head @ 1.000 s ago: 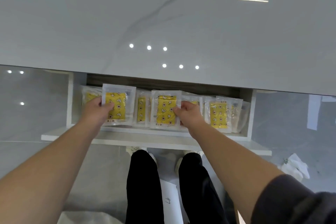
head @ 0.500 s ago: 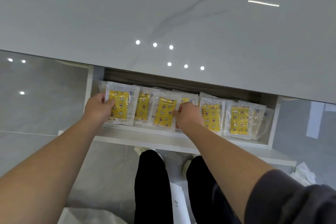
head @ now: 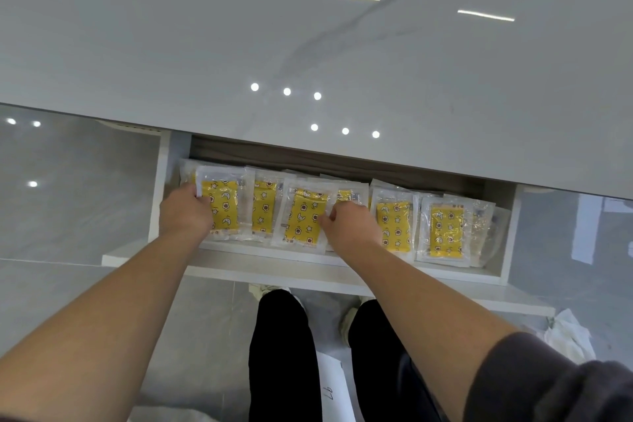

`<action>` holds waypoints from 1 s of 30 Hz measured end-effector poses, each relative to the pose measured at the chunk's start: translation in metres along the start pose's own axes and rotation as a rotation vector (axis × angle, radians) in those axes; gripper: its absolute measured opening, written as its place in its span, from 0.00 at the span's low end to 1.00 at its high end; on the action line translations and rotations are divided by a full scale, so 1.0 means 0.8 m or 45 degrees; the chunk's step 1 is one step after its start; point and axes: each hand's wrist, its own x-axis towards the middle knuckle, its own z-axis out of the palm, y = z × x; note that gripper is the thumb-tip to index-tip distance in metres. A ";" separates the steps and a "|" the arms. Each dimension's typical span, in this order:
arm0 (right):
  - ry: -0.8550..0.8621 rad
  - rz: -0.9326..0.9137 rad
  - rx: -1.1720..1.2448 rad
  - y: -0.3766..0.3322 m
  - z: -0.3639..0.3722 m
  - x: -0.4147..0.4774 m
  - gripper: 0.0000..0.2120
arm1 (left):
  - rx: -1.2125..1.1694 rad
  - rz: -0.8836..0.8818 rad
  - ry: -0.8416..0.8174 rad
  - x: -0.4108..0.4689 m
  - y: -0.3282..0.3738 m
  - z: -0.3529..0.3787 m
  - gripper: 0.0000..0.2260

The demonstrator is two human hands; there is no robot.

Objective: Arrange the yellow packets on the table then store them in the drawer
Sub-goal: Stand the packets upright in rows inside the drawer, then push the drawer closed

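Note:
Several yellow packets in clear wrappers lie overlapping in a row inside the open white drawer [head: 342, 269] under the table edge. My left hand [head: 185, 212] grips the left edge of the leftmost front packet [head: 222, 205]. My right hand [head: 346, 224] pinches the right edge of the middle packet [head: 305, 216] and covers part of a packet behind it. Two more packets [head: 394, 224] [head: 445, 231] lie flat to the right, untouched.
The glossy grey marble table top [head: 308, 44] overhangs the back of the drawer. My legs in black trousers [head: 281, 353] stand below the drawer front. A white crumpled cloth [head: 568, 332] and a sheet of paper [head: 330, 387] lie on the grey tiled floor.
Both packets in my hands have tipped from upright down towards flat among the others. My hands stayed on their edges; the view shifted slightly left and down.

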 end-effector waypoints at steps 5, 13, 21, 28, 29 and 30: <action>0.017 -0.079 0.059 -0.001 0.003 -0.004 0.13 | 0.045 -0.062 0.115 0.007 0.003 0.007 0.10; -0.014 -0.149 0.043 0.005 0.007 -0.013 0.13 | 0.161 0.128 0.136 -0.016 0.004 0.006 0.25; -0.173 -0.234 0.045 0.019 0.000 -0.047 0.10 | 0.457 0.840 -0.297 -0.065 0.001 0.011 0.30; -0.264 -0.206 0.134 0.045 -0.003 -0.074 0.18 | 0.613 1.004 -0.599 -0.103 0.024 0.014 0.34; -0.291 -0.203 0.169 0.048 -0.003 -0.078 0.20 | 0.633 1.021 -0.650 -0.107 0.025 0.014 0.35; -0.311 -0.198 0.195 0.050 -0.002 -0.082 0.22 | 0.671 1.044 -0.692 -0.111 0.025 0.014 0.37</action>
